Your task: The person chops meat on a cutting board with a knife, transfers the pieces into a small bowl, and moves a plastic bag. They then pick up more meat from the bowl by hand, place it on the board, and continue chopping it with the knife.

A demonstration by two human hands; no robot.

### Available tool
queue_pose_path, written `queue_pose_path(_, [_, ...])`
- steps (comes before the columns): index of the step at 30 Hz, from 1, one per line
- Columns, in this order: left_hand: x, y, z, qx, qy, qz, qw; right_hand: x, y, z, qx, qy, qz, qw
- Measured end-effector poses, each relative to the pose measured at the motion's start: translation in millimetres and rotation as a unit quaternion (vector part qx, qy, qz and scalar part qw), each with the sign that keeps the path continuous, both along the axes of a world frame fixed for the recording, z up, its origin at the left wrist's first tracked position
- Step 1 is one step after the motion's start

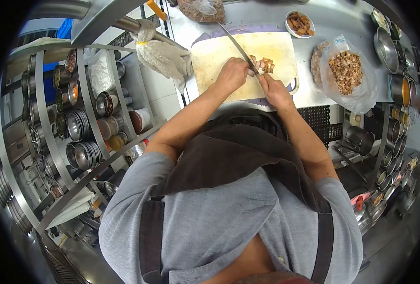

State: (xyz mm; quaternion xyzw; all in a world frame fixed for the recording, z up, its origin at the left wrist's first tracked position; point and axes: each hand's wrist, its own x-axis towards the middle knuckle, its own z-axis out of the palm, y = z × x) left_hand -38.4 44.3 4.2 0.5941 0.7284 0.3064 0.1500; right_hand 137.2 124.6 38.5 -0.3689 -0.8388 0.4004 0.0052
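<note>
My right hand (277, 93) is wrapped round the handle of a long kitchen knife (238, 47). Its blade slants up and left across a pale cutting board (210, 61). Close against the near side of the blade, my left hand (233, 74) has its fingers curled down on a small piece of meat, mostly hidden under the fingertips. To the right of the blade lie chopped browned meat pieces (267, 65) on the board. A purple cloth (214, 34) shows under the board's edges.
A white bowl of browned meat chunks (301, 23) stands behind the board. On the right sits an open plastic bag of diced meat (345, 73); another filled bag (202, 9) lies at the back left. A grey cloth (160, 57) hangs beside the metal shelf rack (91, 90).
</note>
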Motion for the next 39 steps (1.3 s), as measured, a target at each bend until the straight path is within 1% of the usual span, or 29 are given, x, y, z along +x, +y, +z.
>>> queue_pose_path(4, [0.1, -10.5, 4.9, 0.025, -0.015, -0.017, 0.999, 10.8, -2.2, 9.4, 0.002, -0.001, 0.014, 1.0])
queue_pose_path(6, [2.2, -14.6, 5.1, 0.053, -0.008, 0.056, 0.997, 16.2, -3.6, 21.0, 0.007, 0.006, 0.018, 1.0])
queue_pose_path(8, [4.5, -16.6, 7.9, 0.043, -0.005, 0.054, 0.998, 20.1, -4.7, 30.3, 0.001, 0.002, 0.032, 0.999])
queue_pose_path(10, [6.4, -15.5, 7.2, 0.034, -0.003, 0.053, 0.998, 22.0, -4.6, 21.4, 0.015, -0.008, 0.049, 0.999])
queue_pose_path(12, [7.5, -13.2, 2.5, 0.031, 0.041, 0.029, 0.998, 22.3, -3.6, 15.3, 0.027, -0.016, 0.067, 0.997])
queue_pose_path(15, [7.4, -12.3, -2.6, 0.048, 0.043, 0.03, 0.997, 21.2, -2.2, 12.6, 0.021, -0.028, 0.07, 0.997])
queue_pose_path(17, [7.7, -10.8, -5.3, 0.054, 0.037, 0.027, 0.997, 19.5, 0.5, 15.3, -0.005, -0.041, 0.072, 0.997])
queue_pose_path(23, [4.3, -8.8, -5.2, 0.044, 0.048, 0.02, 0.998, -5.5, 0.9, 0.4, -0.004, -0.019, 0.059, 0.998])
queue_pose_path(24, [3.5, -7.2, -4.1, 0.041, 0.047, 0.022, 0.998, -4.3, -0.3, 1.1, -0.015, -0.016, 0.041, 0.999])
queue_pose_path(28, [5.7, -8.2, -1.4, 0.044, 0.046, 0.033, 0.997, 2.1, -0.8, 2.4, -0.022, -0.022, 0.025, 0.999])
queue_pose_path(30, [7.6, -8.6, 1.4, 0.053, 0.041, 0.038, 0.997, 8.2, -0.1, 6.0, -0.016, 0.012, 0.026, 0.999])
queue_pose_path(34, [7.6, -6.4, -1.0, 0.034, 0.06, 0.031, 0.997, 8.7, -1.1, 6.9, -0.029, -0.035, 0.037, 0.998])
queue_pose_path(37, [8.6, -8.0, -5.9, 0.038, 0.065, 0.025, 0.997, -2.4, -0.1, -13.9, -0.016, -0.001, 0.04, 0.999])
queue_pose_path(39, [5.5, -4.9, -4.3, 0.042, 0.062, 0.016, 0.997, -10.3, 3.3, -15.5, 0.014, 0.012, 0.041, 0.999])
